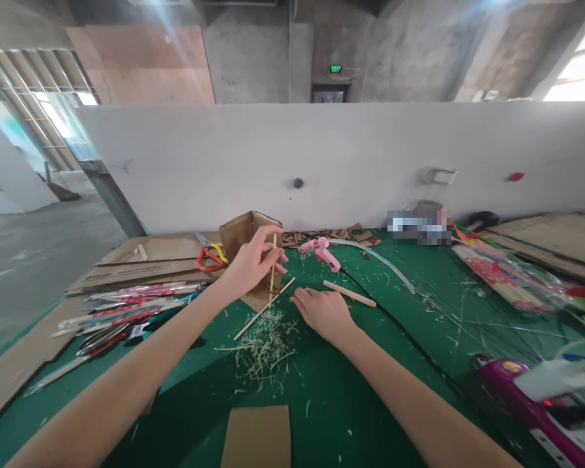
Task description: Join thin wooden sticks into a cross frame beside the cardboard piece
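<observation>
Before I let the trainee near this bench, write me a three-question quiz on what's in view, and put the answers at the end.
1. Which hand holds a stick upright?
2. True or false: in this view, the scissors lie to the left of the glue gun.
3. Fill the gap: the shavings lie scattered on a ____ table.

Key:
1. The left hand.
2. True.
3. Green.

matt wood stick [272, 283], smooth plastic glue gun [324, 249]
</observation>
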A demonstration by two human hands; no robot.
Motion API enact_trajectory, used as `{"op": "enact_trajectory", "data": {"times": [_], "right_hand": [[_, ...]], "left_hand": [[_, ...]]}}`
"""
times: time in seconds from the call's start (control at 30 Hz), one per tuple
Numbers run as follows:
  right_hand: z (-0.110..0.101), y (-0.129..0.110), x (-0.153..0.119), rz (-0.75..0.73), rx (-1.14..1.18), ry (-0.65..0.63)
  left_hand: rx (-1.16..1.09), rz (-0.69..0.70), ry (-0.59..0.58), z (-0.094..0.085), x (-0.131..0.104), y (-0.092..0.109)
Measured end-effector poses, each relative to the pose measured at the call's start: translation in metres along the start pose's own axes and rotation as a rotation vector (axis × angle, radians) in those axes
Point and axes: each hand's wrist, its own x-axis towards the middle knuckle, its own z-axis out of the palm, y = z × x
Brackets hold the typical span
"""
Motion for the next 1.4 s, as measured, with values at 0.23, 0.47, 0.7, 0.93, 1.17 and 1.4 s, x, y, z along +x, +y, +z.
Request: {"op": "enact_trajectory", "data": {"times": [0.23, 0.47, 0.7, 0.93, 1.17, 1.4], "right_hand": [[-0.002, 0.003, 0.005, 0.074, -0.005, 0.093], [0.002, 0.001, 0.0, -0.033, 0.01, -0.021], [-0.006, 0.001, 0.006, 0.075, -0.024, 0.046], [-0.003, 0.001, 0.002, -0.02, 0.0, -0.086], [-0.005, -0.002, 0.006, 0.044, -0.018, -0.115], [-0.008, 0.0, 0.005, 0.033, -0.019, -0.083]], "left_hand": [[0.036, 0.001, 0.009, 0.0, 0.001, 0.003], [0.043, 0.008, 0.016, -0.001, 0.0, 0.004], [-0.051, -0.029, 0.052, -0.001, 0.003, 0.002], [-0.086, -0.021, 0.067, -0.003, 0.003, 0.005], [-0.084, 0.004, 0.06, -0.002, 0.003, 0.006], [-0.077, 0.006, 0.051, -0.003, 0.002, 0.008]]}}
